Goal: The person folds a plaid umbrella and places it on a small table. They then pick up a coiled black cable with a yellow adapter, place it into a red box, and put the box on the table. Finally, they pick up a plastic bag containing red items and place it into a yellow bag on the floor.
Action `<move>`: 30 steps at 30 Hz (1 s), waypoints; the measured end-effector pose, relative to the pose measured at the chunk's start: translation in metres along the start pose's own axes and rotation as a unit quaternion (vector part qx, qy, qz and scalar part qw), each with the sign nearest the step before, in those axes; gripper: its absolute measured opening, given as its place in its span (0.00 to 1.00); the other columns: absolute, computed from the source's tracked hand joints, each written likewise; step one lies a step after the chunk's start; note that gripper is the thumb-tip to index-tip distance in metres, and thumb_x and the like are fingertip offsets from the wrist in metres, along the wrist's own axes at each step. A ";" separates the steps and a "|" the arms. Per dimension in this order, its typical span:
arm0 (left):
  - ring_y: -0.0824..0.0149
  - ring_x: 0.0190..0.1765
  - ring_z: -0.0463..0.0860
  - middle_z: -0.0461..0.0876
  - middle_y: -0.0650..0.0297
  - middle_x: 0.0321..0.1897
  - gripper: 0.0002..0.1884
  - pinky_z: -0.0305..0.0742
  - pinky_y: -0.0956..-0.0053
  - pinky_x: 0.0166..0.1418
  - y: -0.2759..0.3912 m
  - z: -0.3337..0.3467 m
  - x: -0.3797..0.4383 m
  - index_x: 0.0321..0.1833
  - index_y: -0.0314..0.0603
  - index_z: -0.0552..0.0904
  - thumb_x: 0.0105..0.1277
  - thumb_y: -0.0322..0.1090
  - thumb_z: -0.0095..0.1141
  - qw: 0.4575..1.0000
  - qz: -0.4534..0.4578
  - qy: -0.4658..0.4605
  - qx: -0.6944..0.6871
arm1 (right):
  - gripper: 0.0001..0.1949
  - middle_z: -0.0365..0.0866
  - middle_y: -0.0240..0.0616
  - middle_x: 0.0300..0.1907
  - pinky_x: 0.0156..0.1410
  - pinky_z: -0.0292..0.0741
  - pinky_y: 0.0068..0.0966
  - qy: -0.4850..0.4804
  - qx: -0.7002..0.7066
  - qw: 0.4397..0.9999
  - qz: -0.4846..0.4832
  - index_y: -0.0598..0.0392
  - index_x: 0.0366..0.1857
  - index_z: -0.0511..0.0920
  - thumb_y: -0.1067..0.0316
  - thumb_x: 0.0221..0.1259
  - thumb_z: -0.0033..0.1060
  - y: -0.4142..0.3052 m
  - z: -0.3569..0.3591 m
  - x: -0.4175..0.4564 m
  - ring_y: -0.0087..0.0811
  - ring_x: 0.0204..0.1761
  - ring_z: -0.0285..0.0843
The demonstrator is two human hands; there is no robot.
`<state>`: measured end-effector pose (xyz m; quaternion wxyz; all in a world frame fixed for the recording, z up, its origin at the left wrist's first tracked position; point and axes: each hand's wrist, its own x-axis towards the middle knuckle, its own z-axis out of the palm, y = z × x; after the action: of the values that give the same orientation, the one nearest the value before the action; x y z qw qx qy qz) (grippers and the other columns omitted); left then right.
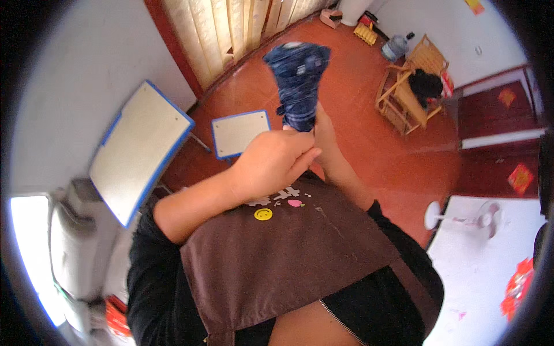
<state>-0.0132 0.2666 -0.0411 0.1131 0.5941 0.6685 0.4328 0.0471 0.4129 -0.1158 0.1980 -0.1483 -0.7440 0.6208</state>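
A dark blue patterned fabric bundle point(298, 82), seemingly a folded umbrella, points away from me, its wide end farthest and blurred. My left hand point(279, 158) is closed at its narrow near end, with the thumb toward the right. Behind and to the right, my right hand point(323, 134) wraps the same narrow end; its fingers are partly hidden by the bundle and my left hand. Both hands are above the top of a brown apron point(285, 255) with a yellow smiley and white figures on it.
Left of my arms stand a large blue-edged table point(143, 151) and a small blue-edged seat or table point(240, 132). A wooden chair point(407, 95) holding a black item, a water bottle point(394, 47) and a white fan point(463, 219) are on the right.
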 end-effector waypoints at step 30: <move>0.48 0.35 0.75 0.73 0.48 0.35 0.04 0.71 0.61 0.39 0.005 -0.026 -0.003 0.30 0.36 0.75 0.59 0.27 0.57 0.940 -0.076 0.313 0.110 | 0.33 0.67 0.39 0.59 0.67 0.61 0.29 -0.152 0.293 0.943 -0.034 0.59 0.66 0.57 0.56 0.61 0.58 -0.042 0.009 0.005 0.31 0.61 0.65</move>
<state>-0.0265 0.2521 -0.0225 -0.1350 0.3846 0.7570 0.5107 0.0392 0.4000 -0.0758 0.1383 0.0382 -0.5547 0.8196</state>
